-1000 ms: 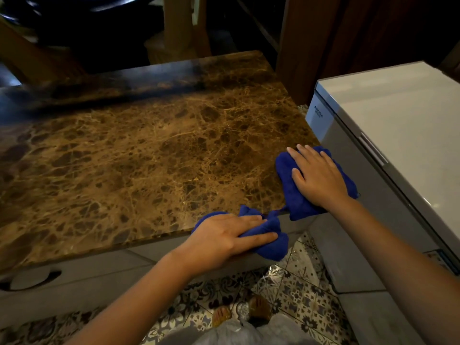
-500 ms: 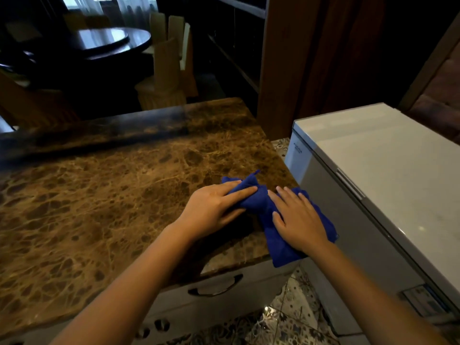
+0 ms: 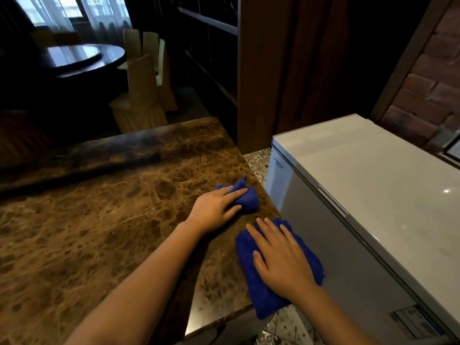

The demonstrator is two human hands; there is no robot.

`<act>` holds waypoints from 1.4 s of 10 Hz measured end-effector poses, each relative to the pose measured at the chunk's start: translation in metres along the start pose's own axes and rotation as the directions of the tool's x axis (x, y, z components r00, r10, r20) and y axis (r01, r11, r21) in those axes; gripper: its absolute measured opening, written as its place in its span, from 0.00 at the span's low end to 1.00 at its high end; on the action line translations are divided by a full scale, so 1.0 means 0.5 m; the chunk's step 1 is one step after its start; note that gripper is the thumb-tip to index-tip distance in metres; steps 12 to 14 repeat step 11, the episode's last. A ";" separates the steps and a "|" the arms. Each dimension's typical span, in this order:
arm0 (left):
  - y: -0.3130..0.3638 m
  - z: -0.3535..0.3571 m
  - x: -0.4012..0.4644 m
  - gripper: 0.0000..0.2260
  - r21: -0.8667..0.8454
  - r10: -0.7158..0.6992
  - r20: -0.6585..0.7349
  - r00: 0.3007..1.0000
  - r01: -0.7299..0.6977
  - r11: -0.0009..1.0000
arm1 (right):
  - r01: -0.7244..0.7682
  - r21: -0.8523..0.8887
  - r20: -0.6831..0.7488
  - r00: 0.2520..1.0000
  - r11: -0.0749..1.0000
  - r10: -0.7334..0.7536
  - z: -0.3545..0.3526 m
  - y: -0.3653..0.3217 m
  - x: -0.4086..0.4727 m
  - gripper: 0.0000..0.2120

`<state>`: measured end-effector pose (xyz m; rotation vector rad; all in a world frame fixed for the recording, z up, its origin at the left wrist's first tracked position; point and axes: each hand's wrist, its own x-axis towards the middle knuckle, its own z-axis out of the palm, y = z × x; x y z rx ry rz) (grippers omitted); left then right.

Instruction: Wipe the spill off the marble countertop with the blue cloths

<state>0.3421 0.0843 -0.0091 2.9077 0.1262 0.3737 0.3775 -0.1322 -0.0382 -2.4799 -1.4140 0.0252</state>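
Note:
The brown veined marble countertop [image 3: 104,220] fills the left and middle of the head view. My left hand [image 3: 215,209] lies flat on a bunched blue cloth [image 3: 245,199] near the counter's right edge. My right hand [image 3: 278,257] presses flat on a second, spread blue cloth [image 3: 249,290] at the near right corner, and that cloth hangs over the counter's edges. No spill stands out on the stone. A wet-looking sheen shows by the near edge, left of the second cloth.
A white chest freezer [image 3: 373,185] stands close on the right, a narrow gap from the counter. Patterned floor tiles [image 3: 258,160] show in that gap. A dark wooden post [image 3: 263,70] rises behind. A round dark table [image 3: 82,58] and covered chairs [image 3: 142,95] stand beyond.
My left hand has pushed its cloth away from me along the right edge, clear of the other cloth. My right hand has slid its cloth back toward the near corner. The camera has tilted up.

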 end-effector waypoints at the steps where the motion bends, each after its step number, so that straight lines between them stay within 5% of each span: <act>1: 0.002 0.020 0.031 0.23 -0.013 -0.018 0.026 1.000 0.019 1.000 | -0.005 0.007 0.002 1.000 1.000 0.005 -0.004 -0.002 0.000 0.26; 3: 0.018 0.050 0.080 0.25 0.025 0.043 0.224 0.974 -0.050 0.998 | -0.006 0.035 0.019 1.000 0.999 0.005 -0.007 -0.003 0.000 0.26; 5: -0.003 0.044 0.057 0.24 0.047 0.011 0.183 0.983 -0.020 0.999 | 0.000 0.040 0.022 1.000 0.999 -0.001 -0.011 -0.005 -0.002 0.26; 6: -0.014 0.044 0.044 0.24 0.046 0.003 0.277 0.961 -0.017 0.999 | -0.002 0.046 0.021 1.000 0.999 0.001 -0.012 -0.007 -0.003 0.26; 10: 0.027 0.037 0.044 0.25 0.069 -0.128 0.239 0.963 0.115 0.991 | 0.011 0.030 -0.013 1.000 1.000 -0.010 -0.023 -0.018 -0.004 0.27; 11: 0.011 0.017 -0.006 0.26 0.054 -0.246 0.076 0.966 0.243 0.969 | 0.009 0.017 0.003 1.000 1.000 -0.009 -0.020 -0.012 -0.002 0.27; 14: 0.011 0.017 -0.006 0.26 0.054 -0.246 0.076 0.966 0.243 0.969 | 0.009 0.017 0.003 1.000 1.000 -0.009 -0.020 -0.012 -0.002 0.27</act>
